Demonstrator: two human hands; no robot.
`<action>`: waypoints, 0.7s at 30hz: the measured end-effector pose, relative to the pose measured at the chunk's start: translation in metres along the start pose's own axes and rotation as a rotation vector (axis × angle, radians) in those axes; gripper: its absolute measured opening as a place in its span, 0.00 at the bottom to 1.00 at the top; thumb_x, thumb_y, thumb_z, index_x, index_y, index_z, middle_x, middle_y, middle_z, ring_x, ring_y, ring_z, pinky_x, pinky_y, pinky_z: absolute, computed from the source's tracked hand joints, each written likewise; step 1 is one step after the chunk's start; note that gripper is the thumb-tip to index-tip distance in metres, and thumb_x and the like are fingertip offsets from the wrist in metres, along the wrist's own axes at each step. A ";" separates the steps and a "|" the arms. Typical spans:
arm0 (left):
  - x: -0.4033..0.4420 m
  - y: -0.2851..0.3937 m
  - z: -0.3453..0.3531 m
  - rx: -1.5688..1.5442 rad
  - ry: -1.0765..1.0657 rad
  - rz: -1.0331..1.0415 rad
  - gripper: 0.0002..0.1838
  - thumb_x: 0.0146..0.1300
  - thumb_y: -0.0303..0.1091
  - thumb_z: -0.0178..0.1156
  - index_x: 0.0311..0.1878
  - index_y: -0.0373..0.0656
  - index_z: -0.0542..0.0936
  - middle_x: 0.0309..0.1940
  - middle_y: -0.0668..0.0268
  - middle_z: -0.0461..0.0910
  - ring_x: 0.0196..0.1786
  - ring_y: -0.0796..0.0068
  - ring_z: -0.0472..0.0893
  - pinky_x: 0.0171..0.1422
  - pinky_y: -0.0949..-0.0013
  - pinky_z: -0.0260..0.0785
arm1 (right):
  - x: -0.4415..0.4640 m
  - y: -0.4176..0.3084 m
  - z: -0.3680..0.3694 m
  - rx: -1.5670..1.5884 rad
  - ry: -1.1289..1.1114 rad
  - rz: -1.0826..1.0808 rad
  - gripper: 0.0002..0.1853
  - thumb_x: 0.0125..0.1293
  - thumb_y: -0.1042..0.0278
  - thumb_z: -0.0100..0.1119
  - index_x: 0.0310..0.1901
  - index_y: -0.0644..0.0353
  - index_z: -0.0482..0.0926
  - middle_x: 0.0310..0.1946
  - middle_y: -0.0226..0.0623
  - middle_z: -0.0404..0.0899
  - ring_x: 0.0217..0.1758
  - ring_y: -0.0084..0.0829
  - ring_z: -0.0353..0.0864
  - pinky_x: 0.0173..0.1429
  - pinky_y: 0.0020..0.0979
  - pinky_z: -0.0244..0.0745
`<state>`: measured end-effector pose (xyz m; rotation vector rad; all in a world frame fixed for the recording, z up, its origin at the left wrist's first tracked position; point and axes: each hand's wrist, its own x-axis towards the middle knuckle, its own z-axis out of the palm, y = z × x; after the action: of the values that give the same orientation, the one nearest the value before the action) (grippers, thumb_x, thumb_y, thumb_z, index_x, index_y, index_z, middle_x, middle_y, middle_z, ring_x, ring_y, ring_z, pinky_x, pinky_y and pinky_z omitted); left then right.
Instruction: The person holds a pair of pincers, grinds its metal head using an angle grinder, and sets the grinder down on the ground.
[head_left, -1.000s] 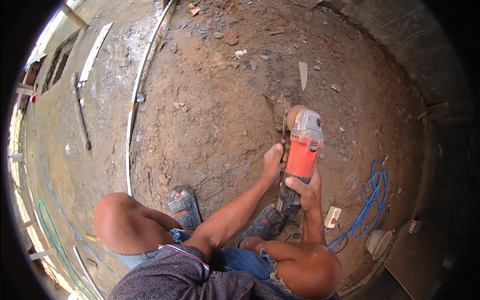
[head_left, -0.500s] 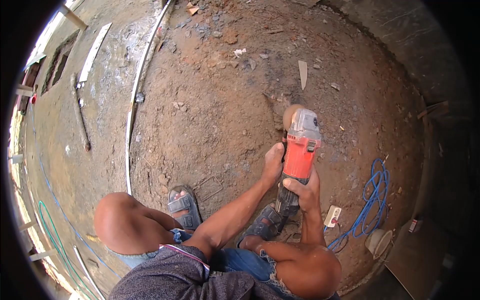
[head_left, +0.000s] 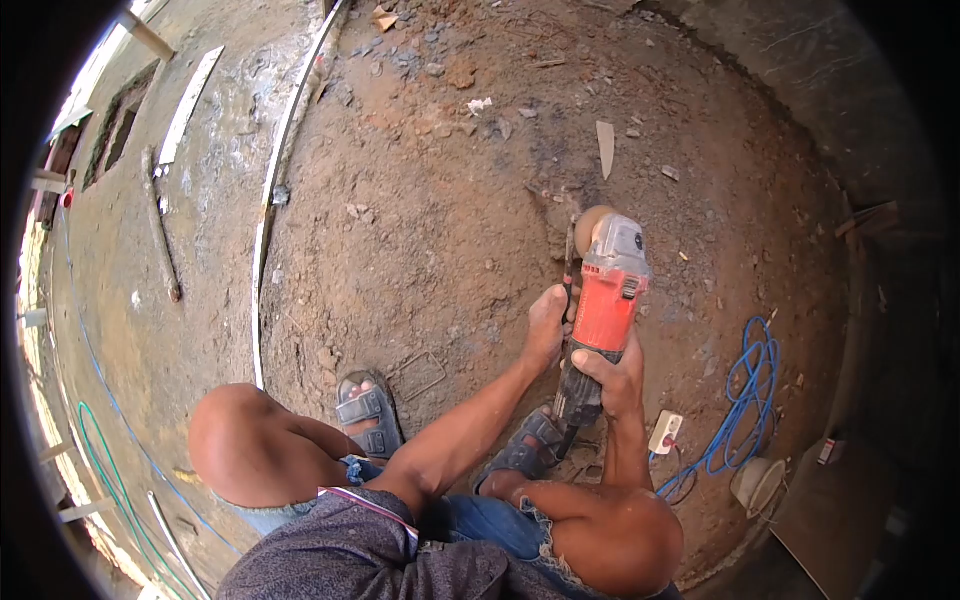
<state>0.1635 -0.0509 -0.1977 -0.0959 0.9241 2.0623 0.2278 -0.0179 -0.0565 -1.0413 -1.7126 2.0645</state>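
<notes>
My right hand (head_left: pixel 616 378) is wrapped around the black rear body of a red and grey angle grinder (head_left: pixel 606 308), thumb across the top. A round tan disc (head_left: pixel 590 230) shows at the grinder's head, partly covered by it. Just left of the tool, my left hand (head_left: pixel 546 325) is closed on a thin dark rod (head_left: pixel 569 250), which points away from me. The rod's upper part lies close beside the disc; whether they touch I cannot tell. My left fingers are partly hidden behind the rod and grinder.
A white power socket (head_left: pixel 664 433) with a plug and a coiled blue cable (head_left: pixel 752 390) lie at right. A long pale metal strip (head_left: pixel 263 230) runs along the dirt floor at left. A bent wire frame (head_left: pixel 420 375) lies near my sandal. A pointed pale offcut (head_left: pixel 605 148) lies beyond the grinder.
The grinder has shifted slightly to the right, and its head is a little away from the rod. More of the rod now shows beside the disc. My left hand has barely moved.
</notes>
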 end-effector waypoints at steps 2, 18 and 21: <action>0.001 -0.003 0.000 -0.031 0.002 -0.011 0.20 0.74 0.53 0.49 0.44 0.43 0.75 0.24 0.76 0.69 0.23 0.88 0.67 0.25 0.81 0.59 | 0.000 0.001 -0.001 -0.001 -0.001 -0.005 0.39 0.46 0.64 0.70 0.61 0.67 0.66 0.50 0.36 0.74 0.52 0.27 0.75 0.59 0.30 0.69; 0.001 0.000 0.000 -0.006 0.009 0.019 0.21 0.73 0.54 0.48 0.45 0.43 0.75 0.23 0.77 0.68 0.21 0.89 0.64 0.23 0.81 0.56 | 0.004 -0.001 0.000 0.017 -0.025 -0.016 0.37 0.47 0.65 0.69 0.60 0.67 0.67 0.50 0.36 0.74 0.52 0.27 0.75 0.59 0.30 0.69; 0.000 0.000 0.002 -0.009 0.018 0.000 0.22 0.73 0.54 0.48 0.45 0.42 0.74 0.22 0.76 0.68 0.20 0.88 0.64 0.22 0.81 0.55 | 0.003 0.002 -0.001 0.004 -0.032 -0.025 0.37 0.47 0.65 0.69 0.60 0.67 0.67 0.50 0.35 0.74 0.51 0.27 0.75 0.59 0.29 0.69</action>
<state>0.1636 -0.0493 -0.1958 -0.1191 0.9264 2.0689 0.2268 -0.0164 -0.0591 -0.9861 -1.7273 2.0792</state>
